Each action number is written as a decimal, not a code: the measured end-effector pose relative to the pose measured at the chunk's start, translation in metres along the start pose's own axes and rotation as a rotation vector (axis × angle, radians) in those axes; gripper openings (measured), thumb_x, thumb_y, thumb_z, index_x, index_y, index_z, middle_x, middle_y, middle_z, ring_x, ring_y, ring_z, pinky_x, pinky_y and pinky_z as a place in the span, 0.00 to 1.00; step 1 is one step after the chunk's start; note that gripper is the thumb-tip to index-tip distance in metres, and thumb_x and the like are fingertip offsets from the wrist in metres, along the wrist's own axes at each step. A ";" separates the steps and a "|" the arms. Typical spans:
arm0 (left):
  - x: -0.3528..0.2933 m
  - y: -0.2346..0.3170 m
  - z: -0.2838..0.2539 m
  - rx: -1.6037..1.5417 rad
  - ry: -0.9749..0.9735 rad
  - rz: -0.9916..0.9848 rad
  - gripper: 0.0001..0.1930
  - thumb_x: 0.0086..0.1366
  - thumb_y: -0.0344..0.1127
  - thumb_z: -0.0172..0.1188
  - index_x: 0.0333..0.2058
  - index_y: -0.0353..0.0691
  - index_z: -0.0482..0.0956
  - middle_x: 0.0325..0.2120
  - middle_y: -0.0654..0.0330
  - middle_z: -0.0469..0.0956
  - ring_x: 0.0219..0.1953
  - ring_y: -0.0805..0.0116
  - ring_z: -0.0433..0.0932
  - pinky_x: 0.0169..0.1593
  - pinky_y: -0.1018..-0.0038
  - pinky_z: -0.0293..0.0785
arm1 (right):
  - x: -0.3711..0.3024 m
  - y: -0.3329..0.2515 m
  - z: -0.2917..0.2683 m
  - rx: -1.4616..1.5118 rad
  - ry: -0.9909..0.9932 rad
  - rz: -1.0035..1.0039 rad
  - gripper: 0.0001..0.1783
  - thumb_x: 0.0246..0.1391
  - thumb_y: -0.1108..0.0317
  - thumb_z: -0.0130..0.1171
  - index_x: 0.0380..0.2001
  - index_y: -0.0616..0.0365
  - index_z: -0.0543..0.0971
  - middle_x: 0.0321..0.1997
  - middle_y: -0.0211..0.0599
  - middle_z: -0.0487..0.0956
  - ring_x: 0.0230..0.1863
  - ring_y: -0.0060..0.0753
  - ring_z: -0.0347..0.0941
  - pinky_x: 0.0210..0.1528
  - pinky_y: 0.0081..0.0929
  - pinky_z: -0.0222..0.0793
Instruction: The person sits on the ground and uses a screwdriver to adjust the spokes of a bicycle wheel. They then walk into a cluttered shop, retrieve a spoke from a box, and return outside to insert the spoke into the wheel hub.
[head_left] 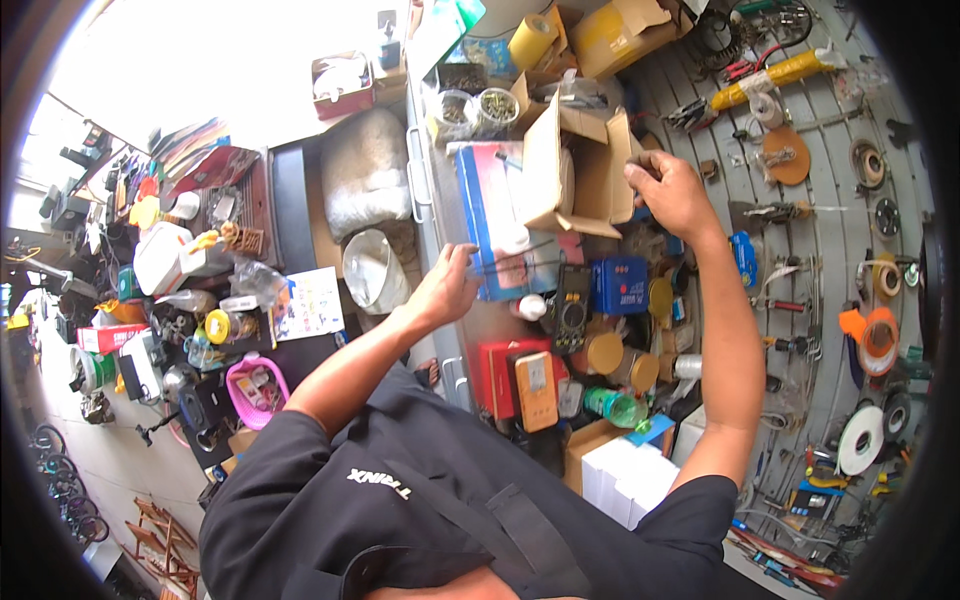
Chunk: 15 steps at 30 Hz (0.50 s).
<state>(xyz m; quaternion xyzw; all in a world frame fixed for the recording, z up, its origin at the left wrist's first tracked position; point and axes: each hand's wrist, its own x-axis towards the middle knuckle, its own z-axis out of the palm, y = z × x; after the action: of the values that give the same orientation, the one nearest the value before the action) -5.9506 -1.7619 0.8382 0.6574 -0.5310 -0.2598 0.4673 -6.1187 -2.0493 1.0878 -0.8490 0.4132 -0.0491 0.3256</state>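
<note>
In the head view, one open cardboard box stands over one blue-edged flat package. The right hand pinches its right flap; the left hand is half curled (whether it grips the thin dark strip beside it, I cannot tell). Nearby: one multimeter, one blue box, two tan-lidded jars, one green bottle.

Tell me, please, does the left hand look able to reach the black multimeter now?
Probably yes: the black multimeter looks uncovered, though a small white object sits between it and the left hand.
</note>
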 end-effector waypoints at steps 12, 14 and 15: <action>0.009 0.019 -0.028 -0.236 -0.134 -0.327 0.40 0.59 0.32 0.71 0.67 0.37 0.59 0.60 0.46 0.60 0.60 0.51 0.71 0.56 0.57 0.80 | 0.212 0.018 0.013 -0.489 -0.048 0.130 0.38 0.50 0.55 0.73 0.64 0.58 0.76 0.63 0.54 0.78 0.65 0.47 0.75 0.67 0.37 0.68; 0.002 0.012 -0.035 -0.246 -0.135 -0.329 0.41 0.60 0.33 0.72 0.67 0.37 0.59 0.61 0.47 0.60 0.61 0.52 0.71 0.57 0.57 0.79 | 0.223 0.027 0.018 -0.543 -0.084 0.159 0.28 0.56 0.55 0.67 0.59 0.54 0.81 0.60 0.53 0.80 0.62 0.52 0.76 0.64 0.39 0.70; -0.003 0.006 -0.040 -0.273 -0.129 -0.338 0.41 0.60 0.34 0.72 0.67 0.37 0.59 0.61 0.47 0.61 0.61 0.53 0.71 0.57 0.57 0.78 | 0.225 0.030 0.020 -0.551 -0.057 0.148 0.26 0.58 0.56 0.65 0.57 0.55 0.82 0.58 0.54 0.81 0.61 0.53 0.77 0.63 0.40 0.70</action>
<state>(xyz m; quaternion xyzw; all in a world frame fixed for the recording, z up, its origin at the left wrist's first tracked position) -5.9205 -1.7460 0.8600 0.6496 -0.4019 -0.4453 0.4671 -5.9846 -2.2173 1.0128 -0.8741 0.4625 0.1131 0.0966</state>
